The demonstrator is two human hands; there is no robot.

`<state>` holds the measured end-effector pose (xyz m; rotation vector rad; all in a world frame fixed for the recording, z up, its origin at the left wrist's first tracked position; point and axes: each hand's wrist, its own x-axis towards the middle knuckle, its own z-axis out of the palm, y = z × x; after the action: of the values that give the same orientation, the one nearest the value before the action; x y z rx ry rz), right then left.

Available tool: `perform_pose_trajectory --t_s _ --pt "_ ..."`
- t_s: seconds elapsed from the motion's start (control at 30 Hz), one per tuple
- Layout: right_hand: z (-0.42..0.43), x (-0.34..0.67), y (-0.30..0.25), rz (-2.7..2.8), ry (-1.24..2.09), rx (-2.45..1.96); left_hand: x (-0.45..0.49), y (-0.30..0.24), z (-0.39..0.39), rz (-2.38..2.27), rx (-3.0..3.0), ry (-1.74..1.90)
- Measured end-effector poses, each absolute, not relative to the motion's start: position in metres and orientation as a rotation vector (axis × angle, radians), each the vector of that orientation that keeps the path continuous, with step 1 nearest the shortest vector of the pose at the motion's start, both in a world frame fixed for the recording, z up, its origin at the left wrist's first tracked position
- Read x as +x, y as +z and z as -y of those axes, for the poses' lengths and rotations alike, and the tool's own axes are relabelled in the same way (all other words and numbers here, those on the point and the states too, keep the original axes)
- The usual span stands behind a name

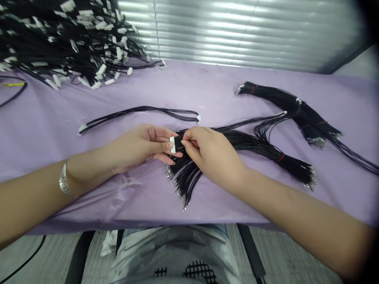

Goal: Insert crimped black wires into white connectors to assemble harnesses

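Note:
My left hand (154,145) grips a small white connector (173,144) between thumb and fingers, and black wires run out of its right side. Close beside it, my right hand (207,152) pinches at the wires just right of the connector; which wire it holds is too small to make out. Beneath both hands lies a bundle of black wires (251,142) with bare metal terminals fanned out at the near left. A red tie (280,157) binds the bundle near its right end.
A large heap of black cables with white connectors (89,47) fills the back left. One finished-looking cable (142,109) lies behind my left hand. Another tied wire bundle (284,100) rests at the right on the purple tablecloth (207,86). Blinds (231,31) stand behind.

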<state>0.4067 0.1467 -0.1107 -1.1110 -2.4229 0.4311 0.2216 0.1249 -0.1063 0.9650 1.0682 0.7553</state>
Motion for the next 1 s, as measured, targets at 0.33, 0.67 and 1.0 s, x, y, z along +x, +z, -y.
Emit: perform_pose_trajectory --t_s 0.33,0.67,1.0 --pt "-0.156 0.426 -0.108 2.446 0.200 -0.738 0.222 -0.103 -0.125 -1.040 0.842 0.786" --pt "-0.155 0.424 -0.106 2.465 -0.080 -0.694 0.220 -0.104 -0.126 -0.996 0.833 0.790" --pt "-0.160 0.425 -0.107 2.462 0.206 -0.752 0.220 -0.106 -0.126 -1.004 0.831 0.800"
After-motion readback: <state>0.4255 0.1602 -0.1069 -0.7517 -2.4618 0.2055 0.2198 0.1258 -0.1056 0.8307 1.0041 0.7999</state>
